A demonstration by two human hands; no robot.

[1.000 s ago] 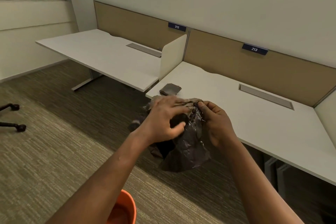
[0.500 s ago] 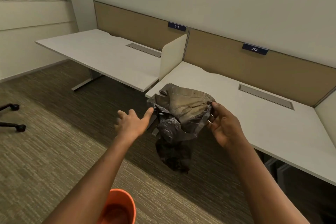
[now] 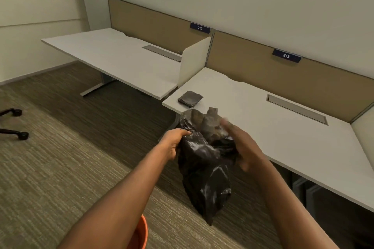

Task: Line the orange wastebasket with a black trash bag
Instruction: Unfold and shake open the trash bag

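In the head view, a crumpled, glossy black plastic trash bag [image 3: 204,159] hangs in the air between both hands, above the striped grey-brown carpet [image 3: 50,168] and in front of the near edge of the white counter [image 3: 283,139]. The left hand [image 3: 174,142] is clamped on the bag's upper left edge, fingers curled over the plastic. The right hand [image 3: 241,145] is blurred against the bag's upper right side, fingers spread; whether it grips the plastic cannot be told. The bag's loose bottom droops to a point. Only a sliver of the orange plastic wastebasket [image 3: 144,234] shows at the bottom edge, beside the left forearm. A small folded dark plastic square [image 3: 190,98] lies flat on the counter corner, well apart from the bag.
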